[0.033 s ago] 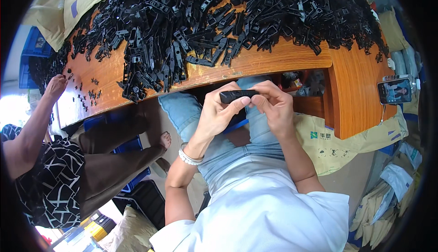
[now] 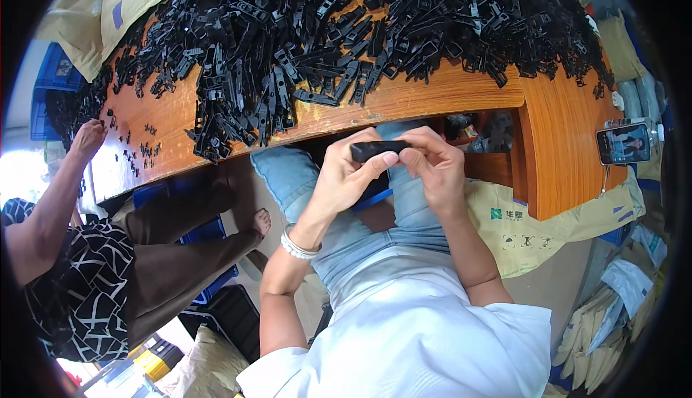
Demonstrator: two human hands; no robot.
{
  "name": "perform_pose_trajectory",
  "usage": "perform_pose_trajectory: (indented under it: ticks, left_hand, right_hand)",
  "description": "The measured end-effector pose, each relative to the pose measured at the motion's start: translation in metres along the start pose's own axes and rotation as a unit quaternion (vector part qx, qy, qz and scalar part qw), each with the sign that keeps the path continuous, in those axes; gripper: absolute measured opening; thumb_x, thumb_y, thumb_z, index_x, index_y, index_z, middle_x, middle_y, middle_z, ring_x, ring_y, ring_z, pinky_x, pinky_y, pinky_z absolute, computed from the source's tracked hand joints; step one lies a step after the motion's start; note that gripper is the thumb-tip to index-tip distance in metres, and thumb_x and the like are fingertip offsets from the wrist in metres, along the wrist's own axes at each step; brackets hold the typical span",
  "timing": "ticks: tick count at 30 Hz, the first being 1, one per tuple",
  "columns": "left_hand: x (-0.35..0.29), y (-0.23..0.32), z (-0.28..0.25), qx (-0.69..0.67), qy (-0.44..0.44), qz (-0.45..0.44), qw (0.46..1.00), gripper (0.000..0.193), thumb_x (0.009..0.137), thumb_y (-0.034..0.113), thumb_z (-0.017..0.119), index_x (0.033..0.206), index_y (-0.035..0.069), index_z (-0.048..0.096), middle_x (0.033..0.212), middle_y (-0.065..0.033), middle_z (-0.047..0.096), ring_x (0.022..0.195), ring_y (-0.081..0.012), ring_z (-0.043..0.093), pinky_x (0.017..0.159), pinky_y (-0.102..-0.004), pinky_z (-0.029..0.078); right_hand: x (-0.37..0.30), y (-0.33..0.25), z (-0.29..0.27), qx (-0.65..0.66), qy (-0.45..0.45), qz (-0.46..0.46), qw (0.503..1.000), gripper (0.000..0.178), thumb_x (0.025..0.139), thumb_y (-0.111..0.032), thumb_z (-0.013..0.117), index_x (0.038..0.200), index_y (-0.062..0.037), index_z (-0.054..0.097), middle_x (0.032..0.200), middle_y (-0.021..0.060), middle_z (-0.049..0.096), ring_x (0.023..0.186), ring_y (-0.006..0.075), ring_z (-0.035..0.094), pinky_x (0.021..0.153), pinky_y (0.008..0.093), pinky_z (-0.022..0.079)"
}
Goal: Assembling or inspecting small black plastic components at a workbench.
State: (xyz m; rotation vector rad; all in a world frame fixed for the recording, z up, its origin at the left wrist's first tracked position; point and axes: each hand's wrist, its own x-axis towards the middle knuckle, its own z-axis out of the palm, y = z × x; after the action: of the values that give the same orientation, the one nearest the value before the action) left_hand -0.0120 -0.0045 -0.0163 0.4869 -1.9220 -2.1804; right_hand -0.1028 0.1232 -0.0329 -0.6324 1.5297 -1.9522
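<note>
A long black plastic part (image 2: 378,150) lies crosswise between my hands, above my lap and just off the table's front edge. My left hand (image 2: 344,174) is closed round its left end, with the thumb pressed along the near side. The fingertips and thumb of my right hand (image 2: 437,167) pinch the right end, covering it. Beyond the hands, a big heap of similar black plastic parts (image 2: 267,52) spreads over the wooden table (image 2: 432,97).
At left a co-worker's hand (image 2: 89,137) is at small black pieces (image 2: 148,146) on the table. A phone (image 2: 623,143) stands near the right edge. A paper sack (image 2: 519,232) lies under the right side; blue crates (image 2: 61,73) and sacks stand around.
The black part has turned slightly in my fingers, showing a smoother face, and shifted a touch to the right. Both hands keep their grip.
</note>
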Motion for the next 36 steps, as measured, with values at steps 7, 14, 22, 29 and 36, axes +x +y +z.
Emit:
perform_pose_trajectory:
  ticks: [7, 14, 22, 29, 36]
  left_hand:
    - [0.097, 0.022, -0.034, 0.469, 0.226, 0.277, 0.808, 0.007, 0.074, 0.007, 0.059, 0.077, 0.001, 0.063, 0.072, -0.0120, 0.055, 0.066, -0.0286, 0.056, 0.059, -0.0353, 0.045]
    - [0.172, 0.033, -0.052, 0.743, 0.147, 0.083, 0.648, 0.018, 0.070, 0.020, 0.064, 0.079, 0.004, 0.066, 0.073, -0.0130, 0.062, 0.072, -0.0300, 0.061, 0.063, -0.0366, 0.049]
    - [0.155, 0.021, -0.062, 0.475, 0.294, 0.262, 0.787, 0.020, 0.065, 0.012, 0.070, 0.072, -0.002, 0.058, 0.070, -0.0120, 0.058, 0.059, -0.0240, 0.059, 0.057, -0.0338, 0.048]
    - [0.106, 0.034, -0.042, 0.000, 0.260, 0.156, 0.953, 0.024, 0.075, 0.005, 0.065, 0.083, -0.005, 0.045, 0.065, -0.0066, 0.052, 0.057, -0.0156, 0.058, 0.054, -0.0227, 0.050]
    - [0.051, 0.024, -0.018, -0.124, 0.104, -0.010, 0.987, 0.008, 0.083, 0.001, 0.051, 0.087, -0.005, 0.049, 0.079, -0.0142, 0.060, 0.078, -0.0201, 0.063, 0.070, -0.0266, 0.053]
  right_hand:
    - [0.006, 0.009, -0.024, 0.006, 0.083, 0.046, 0.995, 0.020, 0.082, -0.010, 0.060, 0.096, 0.0042, 0.059, 0.076, 0.0072, 0.060, 0.064, 0.0105, 0.057, 0.050, 0.0184, 0.038]
    - [0.004, 0.011, -0.023, 0.022, 0.062, 0.028, 0.997, 0.017, 0.082, -0.007, 0.059, 0.095, 0.0042, 0.060, 0.079, 0.0070, 0.059, 0.064, 0.0098, 0.056, 0.050, 0.0186, 0.038]
    - [0.009, 0.013, -0.023, 0.019, 0.067, 0.066, 0.995, 0.016, 0.081, -0.003, 0.059, 0.095, 0.0047, 0.059, 0.074, 0.0071, 0.061, 0.062, 0.0102, 0.056, 0.053, 0.0189, 0.041]
    - [0.020, 0.010, -0.018, 0.031, 0.045, 0.063, 0.997, 0.019, 0.080, -0.003, 0.059, 0.097, 0.0054, 0.058, 0.077, 0.0112, 0.063, 0.066, 0.0138, 0.060, 0.059, 0.0225, 0.047]
    - [0.032, -0.010, -0.014, -0.019, -0.022, -0.066, 0.997, 0.020, 0.078, -0.003, 0.061, 0.095, 0.0064, 0.057, 0.086, 0.0120, 0.060, 0.071, 0.0166, 0.063, 0.064, 0.0229, 0.050]
